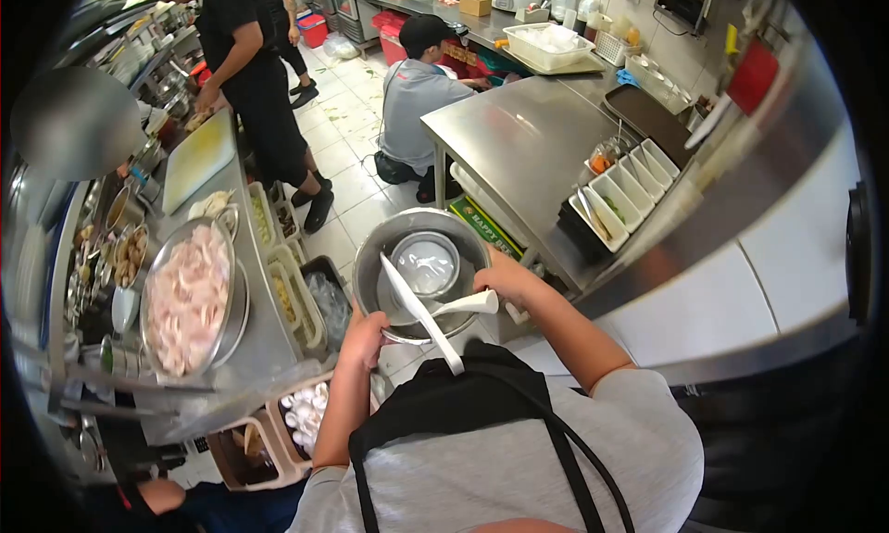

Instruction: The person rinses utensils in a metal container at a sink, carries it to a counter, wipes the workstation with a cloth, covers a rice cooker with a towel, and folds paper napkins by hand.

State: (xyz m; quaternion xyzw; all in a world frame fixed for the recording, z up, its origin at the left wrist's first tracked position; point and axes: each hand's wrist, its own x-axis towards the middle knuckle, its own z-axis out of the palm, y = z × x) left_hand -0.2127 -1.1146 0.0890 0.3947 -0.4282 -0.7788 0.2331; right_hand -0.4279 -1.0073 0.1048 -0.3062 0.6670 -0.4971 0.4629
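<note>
A large round metal pot (372,278) is held out in front of my body. My left hand (368,337) is closed on its near left rim, while the right rim is gripped by my right hand (503,275). Inside sits a smaller round metal container (427,263) with a shiny bottom. A long white utensil (414,303) lies slanted across the pot, one end reaching over the near rim toward my apron. Another utensil with a thick white handle (474,303) points to my right hand. What the working ends of both look like, I cannot tell.
At left, a counter carries a big bowl of raw pale meat (190,297) and a cutting board (199,161). On the right stands a steel table (519,135) with white condiment trays (620,200). Ahead, a person crouches (421,116) and another stands (259,88). Tubs line the left aisle.
</note>
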